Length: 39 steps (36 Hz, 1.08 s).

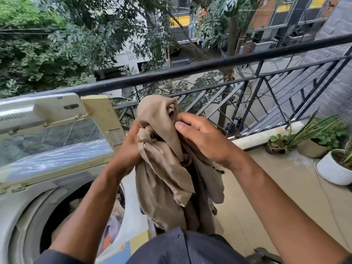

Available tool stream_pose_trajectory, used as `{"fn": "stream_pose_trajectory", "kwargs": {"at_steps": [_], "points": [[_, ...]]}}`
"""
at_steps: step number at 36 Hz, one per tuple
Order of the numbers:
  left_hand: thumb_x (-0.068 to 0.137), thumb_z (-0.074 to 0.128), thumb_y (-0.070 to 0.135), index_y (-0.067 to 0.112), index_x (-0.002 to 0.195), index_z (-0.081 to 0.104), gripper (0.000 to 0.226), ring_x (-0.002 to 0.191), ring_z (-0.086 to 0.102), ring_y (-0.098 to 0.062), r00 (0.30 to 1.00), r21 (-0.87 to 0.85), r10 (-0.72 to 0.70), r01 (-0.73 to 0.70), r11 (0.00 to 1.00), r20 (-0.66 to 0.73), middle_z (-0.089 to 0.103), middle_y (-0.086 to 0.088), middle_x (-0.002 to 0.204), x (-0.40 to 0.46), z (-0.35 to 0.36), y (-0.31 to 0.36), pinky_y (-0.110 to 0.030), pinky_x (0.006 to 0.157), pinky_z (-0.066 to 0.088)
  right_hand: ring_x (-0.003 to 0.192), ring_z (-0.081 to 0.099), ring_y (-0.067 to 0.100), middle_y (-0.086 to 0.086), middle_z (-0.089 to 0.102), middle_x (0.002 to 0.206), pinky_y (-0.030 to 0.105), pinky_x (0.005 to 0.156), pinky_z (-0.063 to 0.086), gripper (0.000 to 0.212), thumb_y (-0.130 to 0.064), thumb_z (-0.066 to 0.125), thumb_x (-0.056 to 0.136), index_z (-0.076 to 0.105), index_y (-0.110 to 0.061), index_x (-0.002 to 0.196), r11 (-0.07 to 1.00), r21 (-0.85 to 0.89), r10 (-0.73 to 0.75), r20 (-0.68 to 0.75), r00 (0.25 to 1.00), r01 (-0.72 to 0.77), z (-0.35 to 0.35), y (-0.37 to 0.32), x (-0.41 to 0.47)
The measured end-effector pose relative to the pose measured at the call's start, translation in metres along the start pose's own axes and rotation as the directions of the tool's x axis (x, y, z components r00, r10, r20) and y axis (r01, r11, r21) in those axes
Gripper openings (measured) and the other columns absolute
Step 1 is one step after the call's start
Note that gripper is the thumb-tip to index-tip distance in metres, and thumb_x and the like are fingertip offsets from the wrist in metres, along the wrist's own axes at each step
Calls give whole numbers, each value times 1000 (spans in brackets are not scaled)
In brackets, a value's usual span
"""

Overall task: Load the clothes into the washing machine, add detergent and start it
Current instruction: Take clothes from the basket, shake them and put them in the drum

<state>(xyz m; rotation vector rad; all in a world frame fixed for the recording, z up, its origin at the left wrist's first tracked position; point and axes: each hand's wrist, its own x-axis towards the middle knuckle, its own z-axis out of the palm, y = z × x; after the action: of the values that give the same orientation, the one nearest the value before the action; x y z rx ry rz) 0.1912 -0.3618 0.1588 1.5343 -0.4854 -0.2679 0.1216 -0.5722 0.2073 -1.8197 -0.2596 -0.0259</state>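
A crumpled tan garment (163, 168) hangs in front of me at chest height, to the right of the washer's opening. My left hand (127, 149) grips it from the left side, partly hidden behind the cloth. My right hand (200, 138) pinches its upper folds from the right. The top-loading washing machine (17, 204) stands at the lower left with its lid (55, 138) raised. Its round drum opening (62, 212) is dark, with some clothes lying inside. No detergent is visible.
A black metal balcony railing (209, 65) runs across behind the garment. Potted plants (312, 141) and a white ribbed pot (333, 168) stand along the ledge at the right. The balcony floor (276, 187) is beige tile. Trees and buildings lie beyond.
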Motion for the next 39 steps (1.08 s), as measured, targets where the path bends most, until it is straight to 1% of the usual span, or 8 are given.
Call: {"fn": "stream_pose_trajectory", "kwargs": {"at_steps": [4,8,13,17,20,29,35,39], "points": [[71,77,15,22,108,75,38,97,71,-17,999,1,-5,5,1000,-34,77,-5,104,4,1,-3,-33,86,59,114,66,19,3,71,118,32,98,52,22,-10,54,105,67,-16,122,995,98,42,-83,996,-33,-4,20,-15],[82,65,-3,5,91,69,13,74,70,-9,989,-32,-10,6,999,-144,76,3,77,4,4,3,-24,67,58,112,64,5,-10,69,118,38,96,56,43,-1,63,92,62,-31,123,966,-162,144,-318,937,-203,-5,85,-36],[83,55,0,7,87,66,13,72,69,-5,982,-74,62,-76,994,-177,75,7,74,6,3,23,-20,67,57,128,58,34,10,58,141,44,101,51,89,-52,72,69,36,-35,149,633,-613,584,-22,811,-473,0,182,-64],[85,47,-4,17,85,74,34,76,69,-5,975,-65,145,-157,985,-167,74,7,78,6,-1,38,-21,71,58,141,46,32,8,46,155,33,109,41,86,-44,79,85,38,-16,155,553,-616,768,115,631,-561,22,196,-74],[86,48,0,12,91,73,28,80,69,-7,969,-26,174,-181,983,-177,74,4,83,5,-5,46,-23,74,57,138,50,33,16,52,151,34,109,42,101,-80,56,75,51,-7,146,614,-556,708,74,702,-561,29,199,-72],[69,76,27,0,95,68,38,86,67,-15,980,155,141,-119,981,-143,74,-3,89,3,-22,22,-27,75,55,87,68,32,11,70,82,41,70,49,21,-17,50,93,62,-9,77,740,-357,446,-375,813,-570,-20,178,-35],[61,82,31,18,102,71,45,88,71,1,987,232,57,-22,972,-148,80,13,94,-4,-22,-6,-18,76,56,52,49,4,-9,65,61,19,48,36,33,0,47,97,73,-18,89,972,100,234,-476,848,-212,-57,70,-20],[59,80,32,17,102,69,47,88,69,6,994,252,58,-32,967,-97,78,19,93,-3,-20,-5,-14,75,54,60,46,18,9,61,75,24,51,34,28,0,48,95,74,-10,98,947,310,60,-413,909,79,-55,15,-18]]}}
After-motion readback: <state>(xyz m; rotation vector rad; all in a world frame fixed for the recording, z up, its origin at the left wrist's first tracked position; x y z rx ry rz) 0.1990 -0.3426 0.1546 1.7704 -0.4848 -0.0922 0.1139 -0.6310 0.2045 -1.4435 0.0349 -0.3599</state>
